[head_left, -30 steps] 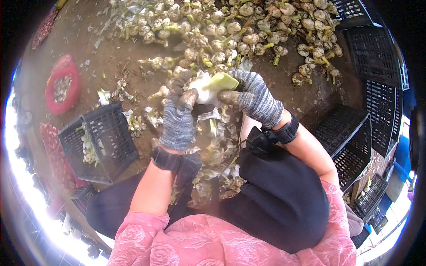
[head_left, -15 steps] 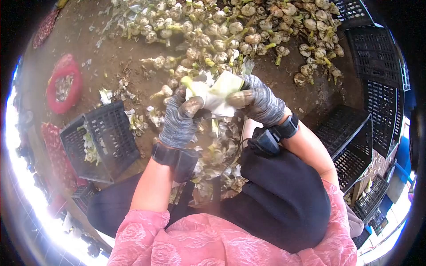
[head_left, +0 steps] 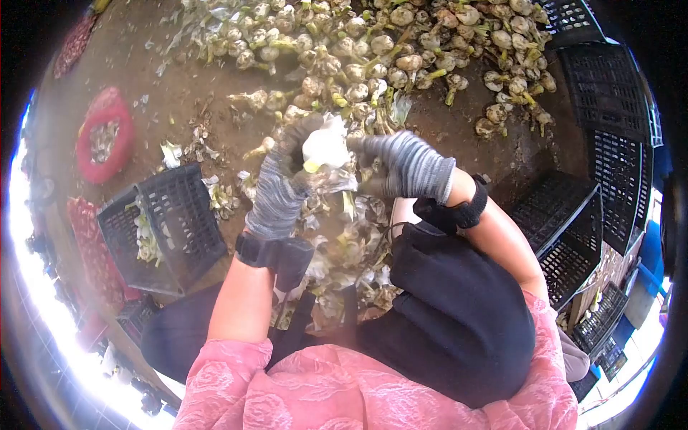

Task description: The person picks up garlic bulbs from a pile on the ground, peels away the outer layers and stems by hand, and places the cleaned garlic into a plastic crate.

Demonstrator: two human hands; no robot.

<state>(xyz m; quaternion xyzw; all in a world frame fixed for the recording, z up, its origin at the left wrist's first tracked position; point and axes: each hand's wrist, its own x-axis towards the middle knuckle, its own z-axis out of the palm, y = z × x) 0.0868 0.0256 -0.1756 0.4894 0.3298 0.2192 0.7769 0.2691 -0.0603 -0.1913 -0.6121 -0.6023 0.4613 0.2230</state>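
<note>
A pale, clean garlic bulb [head_left: 326, 145] is gripped by my left hand [head_left: 281, 179], its gloved fingers wrapped around the bulb's left side. The cut yellowish end points down toward me. Below the bulb hangs a loose, thin piece of garlic skin [head_left: 335, 180]. My right hand [head_left: 412, 166], in a grey knitted glove, is just right of the bulb, fingers pointing at it. Motion smears those fingertips. Peeled skins [head_left: 347, 251] lie heaped on the ground beneath both hands, between my legs.
A large pile of unpeeled garlic bulbs [head_left: 387, 50] covers the ground ahead. At left stand a black crate [head_left: 190, 229] holding some garlic, a pink-rimmed net sack [head_left: 122, 154] and a red mesh sack [head_left: 93, 236]. More black crates [head_left: 613, 93] line the right side, one lying near my knee [head_left: 552, 208].
The broad white skin stretched between both hands has come away from view, leaving a rounded bulb in my left hand. My right hand has turned and moved slightly from the bulb.
</note>
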